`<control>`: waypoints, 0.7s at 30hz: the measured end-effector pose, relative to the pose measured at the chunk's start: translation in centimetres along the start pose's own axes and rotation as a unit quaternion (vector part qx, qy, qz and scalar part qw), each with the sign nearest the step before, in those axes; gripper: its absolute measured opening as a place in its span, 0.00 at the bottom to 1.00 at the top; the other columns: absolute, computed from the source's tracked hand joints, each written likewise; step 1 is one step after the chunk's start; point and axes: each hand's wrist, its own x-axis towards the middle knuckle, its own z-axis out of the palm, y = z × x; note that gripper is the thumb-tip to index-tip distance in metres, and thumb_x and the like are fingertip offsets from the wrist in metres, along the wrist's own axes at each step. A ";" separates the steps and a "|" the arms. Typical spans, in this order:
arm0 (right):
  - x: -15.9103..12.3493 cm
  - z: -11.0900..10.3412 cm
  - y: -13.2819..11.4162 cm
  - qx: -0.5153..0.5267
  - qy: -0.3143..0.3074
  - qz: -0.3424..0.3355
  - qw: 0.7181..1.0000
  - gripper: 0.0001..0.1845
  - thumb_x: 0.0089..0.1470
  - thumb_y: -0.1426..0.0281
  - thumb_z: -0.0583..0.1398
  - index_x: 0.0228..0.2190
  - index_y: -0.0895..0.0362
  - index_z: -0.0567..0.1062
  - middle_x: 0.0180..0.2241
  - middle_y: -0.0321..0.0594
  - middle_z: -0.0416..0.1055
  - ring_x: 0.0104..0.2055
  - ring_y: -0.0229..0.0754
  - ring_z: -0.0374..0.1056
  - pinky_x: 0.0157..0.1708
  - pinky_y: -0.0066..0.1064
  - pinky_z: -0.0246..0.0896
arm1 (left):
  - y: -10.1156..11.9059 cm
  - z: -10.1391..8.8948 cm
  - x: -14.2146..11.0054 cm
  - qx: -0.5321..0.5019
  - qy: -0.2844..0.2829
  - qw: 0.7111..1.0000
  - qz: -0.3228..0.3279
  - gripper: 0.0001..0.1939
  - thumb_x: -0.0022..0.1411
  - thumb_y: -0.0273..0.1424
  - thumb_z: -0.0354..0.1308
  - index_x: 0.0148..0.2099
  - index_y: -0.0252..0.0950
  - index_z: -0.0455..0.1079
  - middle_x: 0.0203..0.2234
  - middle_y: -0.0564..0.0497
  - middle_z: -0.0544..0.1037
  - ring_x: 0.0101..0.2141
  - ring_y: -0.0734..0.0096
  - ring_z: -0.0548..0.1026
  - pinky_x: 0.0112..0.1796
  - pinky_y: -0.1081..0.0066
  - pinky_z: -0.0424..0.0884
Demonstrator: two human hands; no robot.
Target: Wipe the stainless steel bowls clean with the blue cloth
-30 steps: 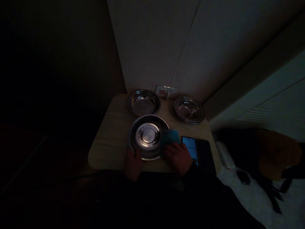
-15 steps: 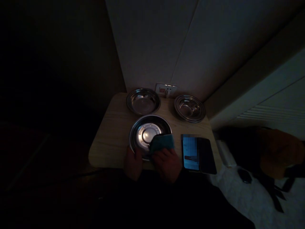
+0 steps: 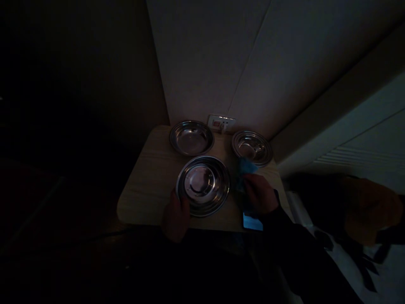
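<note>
Basin (image 3: 203, 182) clasped by left grip (image 3: 176, 217); right grip (image 3: 261, 195) pinches blurred cloth (image 3: 248, 166); phone (image 3: 252, 222) partly hidden.

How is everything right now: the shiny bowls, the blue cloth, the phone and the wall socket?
Near bowl: open side up, rim held by the left hand.
Far-left bowl: open side up, touched by neither hand.
Far-right bowls: open side up, seemingly nested.
Blue cloth: held in the right hand, away from the near bowl, blurry.
Phone: screen lit, partly hidden.
Wall socket: plug in.
</note>
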 end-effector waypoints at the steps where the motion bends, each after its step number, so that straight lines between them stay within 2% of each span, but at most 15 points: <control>1: -0.1 -0.2 -0.1 0.010 0.005 -0.003 1.000 0.12 0.57 0.71 0.51 0.39 0.58 0.71 0.39 0.44 0.72 0.41 0.43 0.65 0.41 0.35 0.59 | 0.0 -0.1 0.0 -0.005 -0.005 1.000 -0.005 0.18 0.60 0.33 0.42 0.50 0.33 0.61 0.29 0.43 0.76 0.27 0.63 0.75 0.26 0.70 0.65; 5: -0.9 0.1 -1.5 -0.004 -0.045 -0.042 0.998 0.12 0.57 0.72 0.52 0.40 0.59 0.72 0.40 0.44 0.72 0.40 0.44 0.64 0.40 0.36 0.58 | -0.1 -0.2 0.2 -0.017 -0.016 1.000 -0.004 0.18 0.59 0.33 0.43 0.50 0.33 0.62 0.32 0.42 0.76 0.29 0.62 0.75 0.28 0.69 0.66; 9: -2.0 1.9 -3.5 -0.052 -0.111 -0.059 0.991 0.12 0.54 0.74 0.54 0.40 0.58 0.72 0.41 0.43 0.72 0.39 0.46 0.63 0.36 0.36 0.57 | -0.1 -0.4 0.2 -0.033 -0.016 0.999 0.000 0.18 0.59 0.33 0.43 0.49 0.33 0.63 0.34 0.42 0.76 0.34 0.61 0.75 0.32 0.68 0.67; 12: -2.9 3.2 -5.4 -0.029 -0.131 -0.054 0.989 0.12 0.53 0.75 0.54 0.39 0.59 0.73 0.38 0.44 0.73 0.37 0.45 0.63 0.36 0.36 0.57 | -0.3 -0.3 0.3 -0.055 -0.013 0.998 0.003 0.19 0.60 0.33 0.41 0.50 0.32 0.62 0.37 0.41 0.76 0.36 0.62 0.74 0.34 0.68 0.67; 15: -3.3 3.8 -8.0 0.040 -0.159 -0.038 0.986 0.12 0.54 0.76 0.53 0.38 0.59 0.73 0.36 0.43 0.74 0.36 0.44 0.63 0.38 0.35 0.58 | -0.3 -0.1 0.5 -0.061 -0.017 0.998 0.000 0.18 0.59 0.34 0.41 0.49 0.32 0.63 0.35 0.41 0.76 0.36 0.62 0.74 0.34 0.68 0.67; 17: -3.1 3.7 -9.7 0.124 -0.177 -0.023 0.976 0.12 0.55 0.76 0.52 0.39 0.58 0.73 0.35 0.42 0.74 0.37 0.43 0.65 0.39 0.34 0.59 | -0.3 -0.1 0.7 -0.064 -0.023 0.998 -0.007 0.18 0.59 0.34 0.42 0.47 0.32 0.63 0.34 0.42 0.76 0.34 0.62 0.74 0.33 0.68 0.67; 19: -2.5 3.3 -10.8 0.230 -0.172 0.029 0.957 0.12 0.55 0.74 0.52 0.39 0.57 0.73 0.35 0.41 0.74 0.38 0.41 0.66 0.39 0.33 0.60 | -0.3 -0.1 0.8 -0.077 -0.037 0.996 -0.012 0.16 0.58 0.34 0.43 0.45 0.32 0.64 0.32 0.44 0.76 0.31 0.64 0.74 0.32 0.69 0.67; 21: -1.7 2.6 -11.0 0.324 -0.145 0.121 0.927 0.12 0.56 0.70 0.52 0.39 0.57 0.73 0.36 0.41 0.74 0.39 0.40 0.68 0.39 0.31 0.62 | -0.4 -0.2 0.9 -0.105 -0.046 0.993 -0.008 0.15 0.57 0.33 0.44 0.43 0.32 0.65 0.33 0.44 0.76 0.32 0.64 0.74 0.34 0.68 0.68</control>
